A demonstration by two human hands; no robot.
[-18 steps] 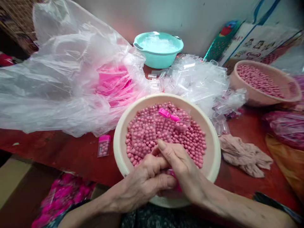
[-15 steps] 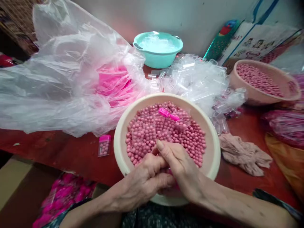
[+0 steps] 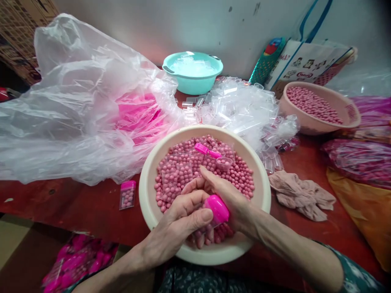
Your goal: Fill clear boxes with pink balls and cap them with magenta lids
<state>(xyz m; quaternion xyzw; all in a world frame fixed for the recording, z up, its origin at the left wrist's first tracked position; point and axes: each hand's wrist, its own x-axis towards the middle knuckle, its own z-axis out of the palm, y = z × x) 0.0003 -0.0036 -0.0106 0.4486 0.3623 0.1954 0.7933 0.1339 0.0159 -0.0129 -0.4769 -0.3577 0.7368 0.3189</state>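
A cream basin [image 3: 146, 191] full of small pink balls [image 3: 241, 179] stands in front of me on the red table. Over its near side my left hand [image 3: 175, 228] and my right hand [image 3: 232, 199] together grip a small clear container with a bright pink cap [image 3: 217, 207]; the left thumb presses on the cap. The container's body is mostly hidden by my fingers. A pink-handled scoop [image 3: 212, 154] and a few clear filled containers lie on the balls.
A filled capped container [image 3: 127, 195] lies left of the basin. Big clear plastic bag [image 3: 76, 106] at left, pile of empty clear containers [image 3: 244, 106] behind, teal basin [image 3: 192, 73], pink basket of balls [image 3: 317, 110], a crumpled cloth [image 3: 302, 195], filled bags at right and below left.
The hands have turned so the pink cap now shows between them, with the left thumb on it. The view has shifted up and slightly right.
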